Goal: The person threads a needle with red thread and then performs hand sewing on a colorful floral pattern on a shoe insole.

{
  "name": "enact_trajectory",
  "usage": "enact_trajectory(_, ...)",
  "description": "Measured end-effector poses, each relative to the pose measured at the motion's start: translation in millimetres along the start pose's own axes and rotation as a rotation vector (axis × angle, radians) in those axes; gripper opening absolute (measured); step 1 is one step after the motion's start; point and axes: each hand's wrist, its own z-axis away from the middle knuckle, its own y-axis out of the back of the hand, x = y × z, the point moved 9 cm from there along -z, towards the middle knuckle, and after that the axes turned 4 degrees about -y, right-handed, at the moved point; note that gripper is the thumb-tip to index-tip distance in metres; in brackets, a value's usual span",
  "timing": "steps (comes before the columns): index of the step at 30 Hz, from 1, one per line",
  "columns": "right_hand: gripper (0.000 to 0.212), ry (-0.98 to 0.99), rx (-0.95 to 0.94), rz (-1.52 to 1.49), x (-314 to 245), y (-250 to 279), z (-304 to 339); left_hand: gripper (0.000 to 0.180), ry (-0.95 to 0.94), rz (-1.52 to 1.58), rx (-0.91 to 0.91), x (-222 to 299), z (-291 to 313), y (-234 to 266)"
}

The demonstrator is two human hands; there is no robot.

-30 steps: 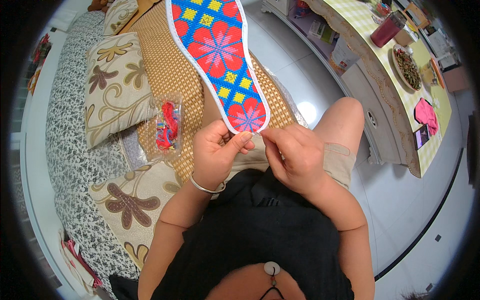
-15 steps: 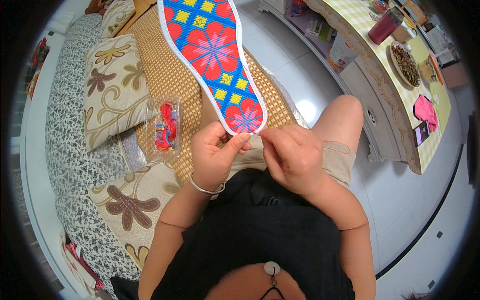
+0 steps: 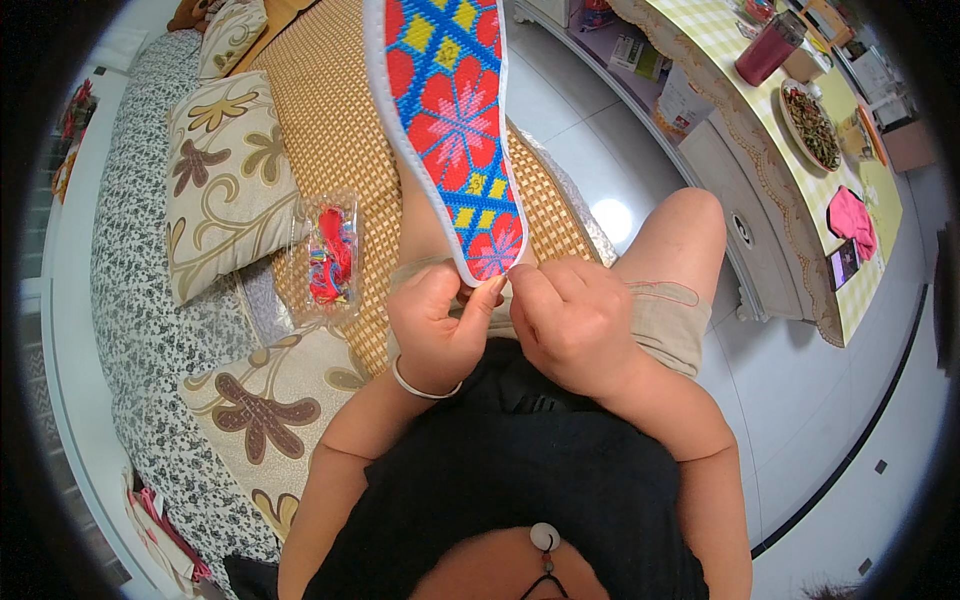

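— You've lifted the embroidered insole higher since a moment ago; its near tip stays pinched in your left hand.

— And your right hand? Fingers curled shut at that tip; a needle, I cannot tell.

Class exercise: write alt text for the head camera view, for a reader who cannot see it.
Both hands, left hand and right hand, pinch the near end of an embroidered insole with red flowers on blue. A clear packet of coloured thread lies on the woven mat beside it.
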Motion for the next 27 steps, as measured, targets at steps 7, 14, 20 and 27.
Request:
enact_trajectory(7,0.012,-0.052,0.076,-0.091,10.2,0.0,3.9,0.007,0.063,0.025,0.059,-9.3,-0.1,3.7)
enact_trajectory(14,0.013,-0.105,0.129,-0.155,16.4,-2.5,6.9,0.007,0.181,0.285,0.019,-22.1,5.9,-7.1)
enact_trajectory(20,0.015,-0.811,0.016,-0.840,82.8,-36.8,41.2,0.009,0.444,0.555,-0.055,-34.5,12.4,-10.7)
enact_trajectory(27,0.014,-1.266,-0.236,-1.531,63.5,-86.4,65.7,0.012,0.520,0.723,-0.123,-41.5,17.1,-21.4)
